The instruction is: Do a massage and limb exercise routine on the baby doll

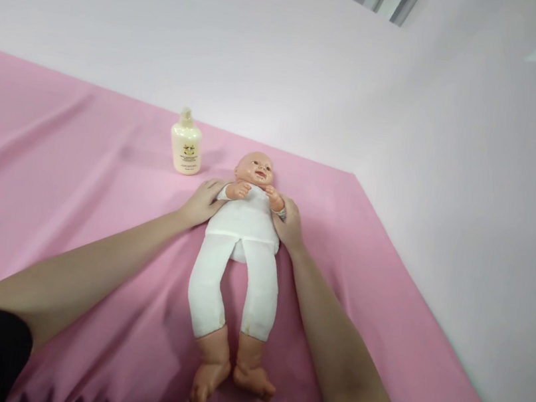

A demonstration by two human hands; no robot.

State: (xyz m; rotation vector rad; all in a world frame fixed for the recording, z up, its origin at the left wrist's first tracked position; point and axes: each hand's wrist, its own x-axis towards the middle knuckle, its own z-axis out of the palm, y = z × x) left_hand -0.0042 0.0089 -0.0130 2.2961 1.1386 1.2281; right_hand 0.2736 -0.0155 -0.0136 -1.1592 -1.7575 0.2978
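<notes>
A baby doll (246,214) with a bare head, white cloth body and bare feet lies on its back on a pink sheet (112,198). Its feet point toward me and both its forearms are bent up over the chest. My left hand (204,202) grips the doll's side by the upper arm, on the left. On the opposite side my right hand (289,223) holds it the same way, thumb near the doll's wrist. Most fingertips of both hands are hidden behind or under the doll.
A cream pump bottle (186,148) with a printed label stands upright on the sheet, left of the doll's head. White walls (173,25) border the table at the back and right. The sheet has folds on the left, and its front edge lies just past the doll's feet.
</notes>
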